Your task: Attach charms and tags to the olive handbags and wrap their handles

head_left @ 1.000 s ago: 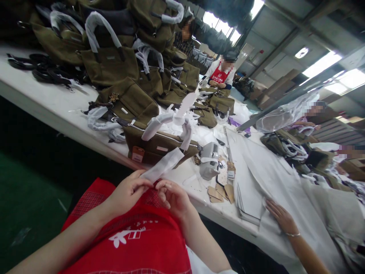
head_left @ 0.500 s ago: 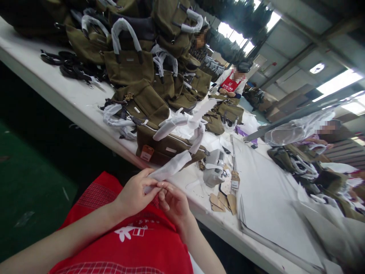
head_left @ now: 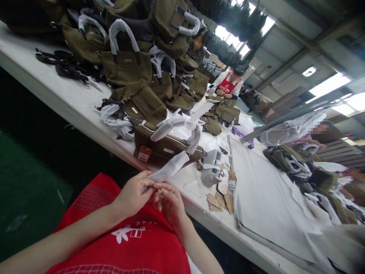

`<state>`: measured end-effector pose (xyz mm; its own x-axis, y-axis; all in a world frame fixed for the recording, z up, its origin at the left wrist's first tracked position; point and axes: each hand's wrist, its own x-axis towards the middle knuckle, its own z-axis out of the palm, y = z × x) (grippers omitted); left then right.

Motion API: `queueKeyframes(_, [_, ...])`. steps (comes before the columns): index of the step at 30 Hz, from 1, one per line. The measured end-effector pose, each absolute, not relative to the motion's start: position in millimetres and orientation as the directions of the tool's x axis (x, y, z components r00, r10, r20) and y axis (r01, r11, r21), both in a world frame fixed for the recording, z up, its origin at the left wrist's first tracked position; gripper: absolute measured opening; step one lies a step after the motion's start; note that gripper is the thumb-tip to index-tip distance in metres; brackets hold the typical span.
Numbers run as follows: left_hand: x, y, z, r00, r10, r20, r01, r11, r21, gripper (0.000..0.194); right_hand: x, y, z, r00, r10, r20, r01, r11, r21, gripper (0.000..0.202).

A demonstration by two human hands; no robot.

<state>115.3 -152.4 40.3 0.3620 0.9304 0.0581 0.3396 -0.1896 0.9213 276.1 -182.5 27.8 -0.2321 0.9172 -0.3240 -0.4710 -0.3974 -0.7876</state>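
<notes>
My left hand (head_left: pixel 132 196) is closed in a pinch on the near end of a white tissue-paper strip (head_left: pixel 170 167). The strip runs up to the wrapped handle of an olive handbag (head_left: pixel 159 146) at the table edge. Beside it, touching the left fingertips, my right hand (head_left: pixel 172 201) has thumb and fingers pinched together; whatever small thing lies between them is too small to make out. An orange-brown hang tag (head_left: pixel 144 153) hangs at the bag's left end. Both hands are above the red apron (head_left: pixel 148 239).
More olive bags (head_left: pixel 128 68) with wrapped handles are heaped at the back left. Black straps (head_left: pixel 71 70) lie near the left edge. A grey tape dispenser (head_left: pixel 211 167) and brown card tags (head_left: pixel 219 201) lie to the right. A co-worker in a red apron (head_left: pixel 226 85) stands across the white table (head_left: pixel 265 201).
My right fingers have shifted slightly and opened a little at the pinch. My left hand keeps its hold on the paper strip. The whole view has drifted slightly left.
</notes>
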Motion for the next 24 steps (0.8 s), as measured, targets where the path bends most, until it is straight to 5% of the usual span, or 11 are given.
queueKeyframes(18, [114.7, -154.3, 46.7, 0.397, 0.901, 0.175, 0.354, -0.326, 0.876, 0.022, 283.0, -184.3, 28.1, -0.303, 0.893, -0.332, -0.505, -0.446, -0.739, 0.03])
queueKeyframes(24, [112.1, -152.2, 40.7, 0.327, 0.91, 0.255, 0.494, -0.395, 0.775, 0.019, 287.4, -186.0, 30.4, -0.285, 0.859, -0.426, -0.383, -0.509, -0.77, 0.031])
